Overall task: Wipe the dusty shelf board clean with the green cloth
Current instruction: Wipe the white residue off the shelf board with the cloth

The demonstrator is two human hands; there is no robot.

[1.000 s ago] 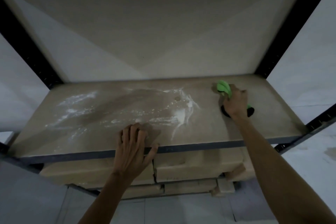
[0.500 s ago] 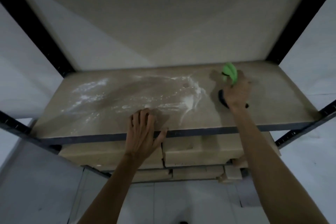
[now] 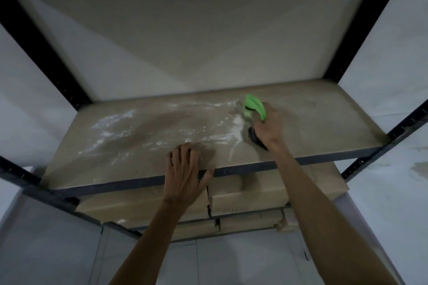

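The beige shelf board (image 3: pixel 324 122) lies in a black metal rack. White dust (image 3: pixel 120 122) streaks its left and middle parts, with a thicker white patch beside the cloth. My right hand (image 3: pixel 268 127) grips the bunched green cloth (image 3: pixel 254 105) and holds it down on the board right of centre, at the edge of the dust. The cloth's far end sticks out beyond my fingers. My left hand (image 3: pixel 185 173) rests flat on the board's front edge, fingers spread on top and thumb along the dark front rail.
Black uprights (image 3: pixel 361 23) stand at the rack's corners, and a dark front rail (image 3: pixel 254 166) edges the board. Beige cardboard boxes (image 3: pixel 254 194) are stacked on the level below. A pale back panel rises behind the shelf. White tiled floor lies underneath.
My right hand has slid the green cloth leftward from the right part of the board to the edge of the white dust. My left hand stays on the front edge.
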